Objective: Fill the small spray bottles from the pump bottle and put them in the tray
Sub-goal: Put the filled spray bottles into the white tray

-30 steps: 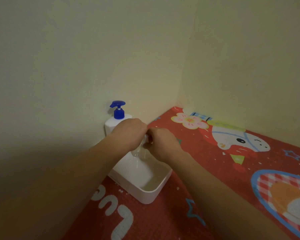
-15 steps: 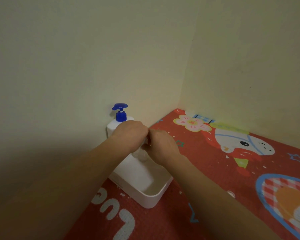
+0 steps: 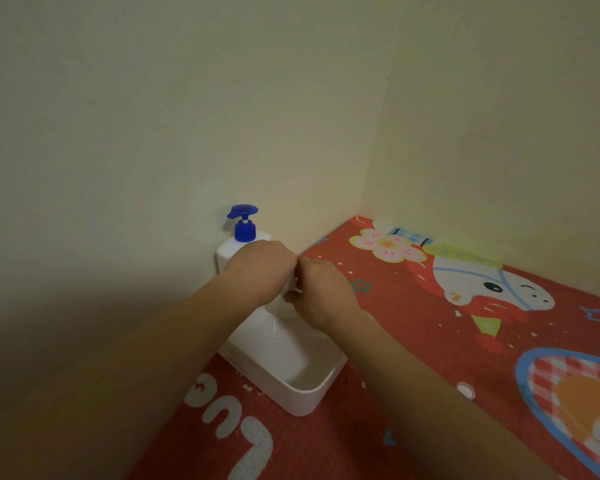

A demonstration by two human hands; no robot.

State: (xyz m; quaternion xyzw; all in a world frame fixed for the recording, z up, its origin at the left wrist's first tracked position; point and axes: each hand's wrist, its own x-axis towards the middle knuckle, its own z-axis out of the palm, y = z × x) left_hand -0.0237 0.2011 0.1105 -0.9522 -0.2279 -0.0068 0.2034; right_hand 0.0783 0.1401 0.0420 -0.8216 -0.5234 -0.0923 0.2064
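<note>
Between the two hands, over the far end of the tray, a small clear spray bottle point(image 3: 280, 308) is held — only its lower body is seen, since the top is hidden behind the knuckles. The fingers point(image 3: 284, 263) of the left hand point(image 3: 258, 268) are curled downward around the upper part of the bottle, and those of the right hand point(image 3: 321, 294) are curled in against it from the other side; the knuckles of both hands nearly touch. Exactly what each fingertip grips cannot be told, as the contact is hidden. Below the bottle, the white rectangular tray point(image 3: 305, 393) is set on a red cartoon-printed mat point(image 3: 430, 341), with its near corner turned toward the camera and its inside partly shaded by the forearms. Just behind the left hand, close against the wall, a white pump bottle point(image 3: 227, 252) with a blue pump head point(image 3: 244, 221) is stood upright. To the right of the tray and well apart from it, a small round white cap-like piece point(image 3: 465, 389) is seen lying on the mat. Pale walls point(image 3: 222, 98) meet in a corner behind the scene.
</note>
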